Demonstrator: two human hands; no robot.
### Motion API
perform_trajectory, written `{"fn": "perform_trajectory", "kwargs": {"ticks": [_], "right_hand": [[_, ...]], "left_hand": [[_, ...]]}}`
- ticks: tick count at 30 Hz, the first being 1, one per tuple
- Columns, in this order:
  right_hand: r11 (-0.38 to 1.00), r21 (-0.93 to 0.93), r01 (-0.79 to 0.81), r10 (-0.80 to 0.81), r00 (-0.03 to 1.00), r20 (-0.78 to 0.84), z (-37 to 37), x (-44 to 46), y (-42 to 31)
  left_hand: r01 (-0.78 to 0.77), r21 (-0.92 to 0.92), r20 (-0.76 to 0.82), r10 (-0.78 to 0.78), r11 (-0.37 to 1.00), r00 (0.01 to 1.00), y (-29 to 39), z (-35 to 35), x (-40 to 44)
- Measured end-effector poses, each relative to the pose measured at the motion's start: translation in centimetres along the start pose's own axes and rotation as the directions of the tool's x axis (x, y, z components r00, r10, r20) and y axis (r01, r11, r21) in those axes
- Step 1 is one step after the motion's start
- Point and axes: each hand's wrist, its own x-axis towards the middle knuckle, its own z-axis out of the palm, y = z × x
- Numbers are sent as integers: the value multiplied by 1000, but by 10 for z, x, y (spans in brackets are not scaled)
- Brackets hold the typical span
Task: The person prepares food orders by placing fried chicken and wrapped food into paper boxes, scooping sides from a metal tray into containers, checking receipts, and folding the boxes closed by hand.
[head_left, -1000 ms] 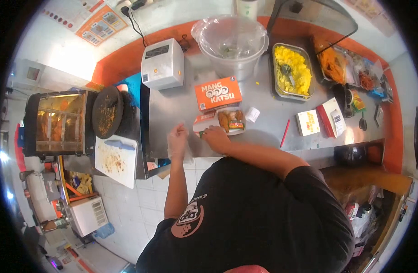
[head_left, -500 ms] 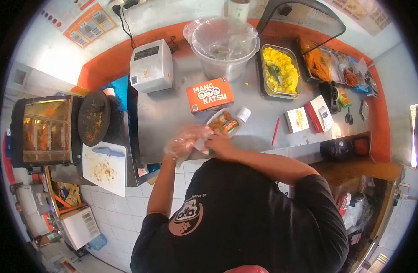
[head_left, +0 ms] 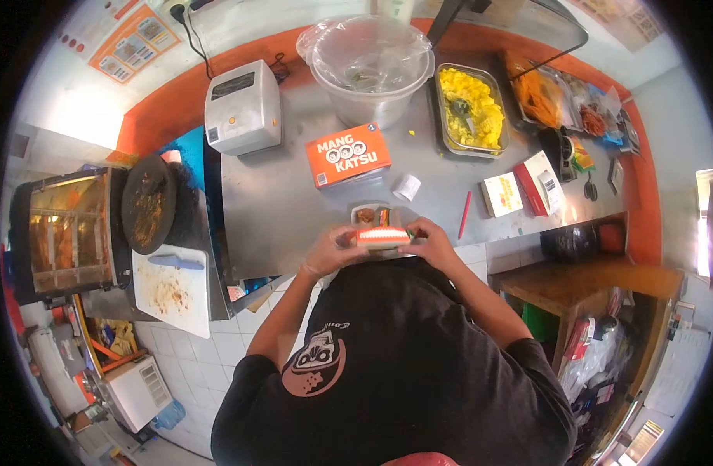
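Both hands hold a small open food box (head_left: 383, 235) at the front edge of the steel counter. My left hand (head_left: 331, 250), in a clear plastic glove, grips its left side. My right hand (head_left: 433, 244), which looks bare, grips the right side. The lid stands partly up on the near side, and brown food with a small packet shows behind it. Just beyond are a closed orange box (head_left: 348, 156) lettered MANG KATSU and a curled white paper (head_left: 407, 187).
A bucket (head_left: 372, 101) lined with plastic, a printer (head_left: 244, 108) and a tray of yellow food (head_left: 442, 109) stand farther back. A red pen (head_left: 465, 215) and two small boxes lie right. At left are a cutting board (head_left: 172, 303) with a knife and a dark round pan (head_left: 148, 203).
My left hand has come over to the food box, and both hands now hold its sides. The box has turned to face the body, its lid raised partway. The camera view has shifted right.
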Motion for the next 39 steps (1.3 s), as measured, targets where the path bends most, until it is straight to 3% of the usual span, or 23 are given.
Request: {"fn": "perform_trajectory", "kwargs": {"ticks": [1, 2, 4, 7, 10, 16, 22, 24, 26, 27, 29, 30, 32, 34, 35, 36, 37, 39], "right_hand": [[993, 100, -65, 66, 998, -9, 4, 7, 7], [972, 199, -127, 131, 991, -11, 8, 14, 13], [981, 184, -59, 79, 991, -107, 18, 28, 26], [961, 272, -49, 80, 992, -102, 25, 42, 32], [929, 339, -146, 167, 985, -33, 26, 46, 33], [810, 529, -254, 282, 959, 30, 30, 53, 50], [807, 567, -165, 220, 975, -30, 39, 56, 43], [889, 454, -63, 114, 990, -86, 61, 68, 80], [992, -16, 128, -128, 955, -269, 78, 76, 102], [994, -34, 106, -111, 952, -286, 80, 78, 98], [997, -60, 50, -67, 941, -331, 81, 76, 86], [996, 80, 27, -2, 954, -301, 78, 71, 75], [938, 346, -11, 90, 973, -212, 71, 61, 47], [893, 442, -83, 155, 979, -129, 66, 57, 39], [907, 417, -56, 120, 984, -129, 71, 61, 52], [922, 386, -31, 89, 987, -133, 70, 66, 67], [914, 400, -76, 142, 980, -138, 60, 60, 57], [916, 388, -98, 167, 975, -147, 46, 42, 36]], "left_hand": [[8, -133, -58, -15, 991, 998, -4, 4, 2], [97, -108, -103, -108, 989, 989, -7, 6, 5], [271, -68, -201, -280, 960, 939, -14, 7, 13], [56, -112, -343, -91, 992, 935, -48, 15, 27], [127, -340, -312, -239, 932, 920, -51, 22, 32], [54, -587, -302, -281, 808, 911, -63, 34, 49], [-51, -302, -463, -100, 952, 881, -114, 40, 73], [47, 21, -398, -35, 999, 917, -123, 33, 74], [86, 317, -434, 64, 945, 899, -59, 44, 65], [124, -290, -393, -236, 949, 888, -71, 55, 73], [81, 110, -403, -30, 991, 915, -93, 55, 81], [46, 306, -382, 79, 951, 921, -102, 54, 81], [0, -70, -434, -30, 998, 900, -115, 55, 80], [135, -558, -279, -339, 818, 898, -90, 56, 70], [174, -640, -172, -360, 748, 917, -55, 61, 60], [228, -707, -54, -373, 669, 926, -24, 66, 54], [173, -594, -192, -347, 785, 918, -24, 72, 59], [133, -371, -297, -253, 919, 921, -8, 81, 65]]}}
